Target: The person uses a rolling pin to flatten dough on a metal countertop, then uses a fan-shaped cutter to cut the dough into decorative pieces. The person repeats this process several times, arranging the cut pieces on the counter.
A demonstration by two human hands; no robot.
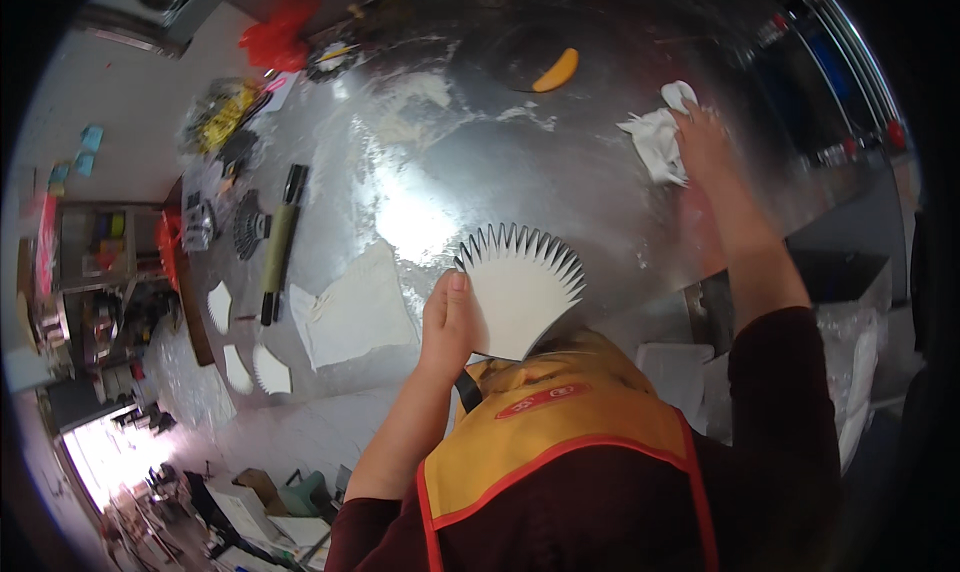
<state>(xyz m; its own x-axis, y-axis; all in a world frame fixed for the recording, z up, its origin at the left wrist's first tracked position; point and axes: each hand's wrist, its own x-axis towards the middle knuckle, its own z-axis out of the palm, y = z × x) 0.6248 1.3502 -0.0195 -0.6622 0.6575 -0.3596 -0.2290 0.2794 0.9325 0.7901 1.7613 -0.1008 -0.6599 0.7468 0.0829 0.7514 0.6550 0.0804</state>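
My left hand [450,320] grips the left edge of a fan-shaped cutter [517,234] with a dark toothed rim, tilted up before my apron. A smooth white dough-like sheet [521,294] fills the cutter, its pointed teeth lying along the rim. Out to the right, my right hand [705,140] has its fingers on crumpled white dough scraps [660,148] at the metal table [510,167]. Part of the scraps is hidden behind the fingers. Left of the cutter lies a flat, irregular white dough sheet [360,309].
A green rolling pin [280,242] with black handles lies at left, beside another toothed cutter [250,225]. Several white fan-shaped pieces [271,369] rest near the left edge. An orange curved scraper [556,70] lies at the far side. A red plastic bag [276,45] sits far left.
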